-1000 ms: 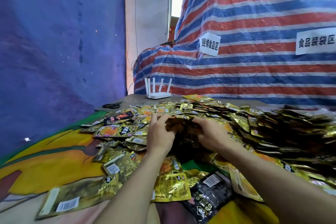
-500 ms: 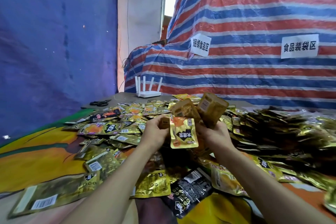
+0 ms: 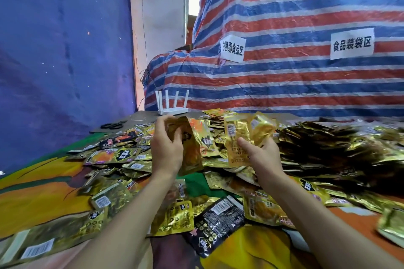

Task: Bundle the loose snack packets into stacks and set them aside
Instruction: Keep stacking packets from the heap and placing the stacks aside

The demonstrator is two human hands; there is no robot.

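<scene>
Head view, down along 2 bare forearms. In the left hand (image 3: 167, 148), fingers curled round the upper edge, a gold packet (image 3: 191, 153) hanging tilted, lower corner toward the table. In the right hand (image 3: 262, 155), thumb pinched against the front face, a fan of gold packets (image 3: 238, 135) held upright, barcode side toward the camera; exact count impossible to tell. Between the 2 hands, an orange-printed packet (image 3: 204, 135), holder unclear. Both hands raised above the heap of loose packets (image 3: 328, 150), spread across the patterned cloth (image 3: 32, 199) and piled thickest to the right. Nearer the camera, a black packet (image 3: 218, 220) lying flat among gold ones. Beyond the heap, near the table's far edge, a white router (image 3: 172, 110) with antennas upright, and black scissors (image 3: 112, 125) to its left. Behind, a striped tarp (image 3: 284, 85) in red, white and blue bearing 2 paper signs (image 3: 232, 49), and a blue sheet (image 3: 65, 50) on the left.
</scene>
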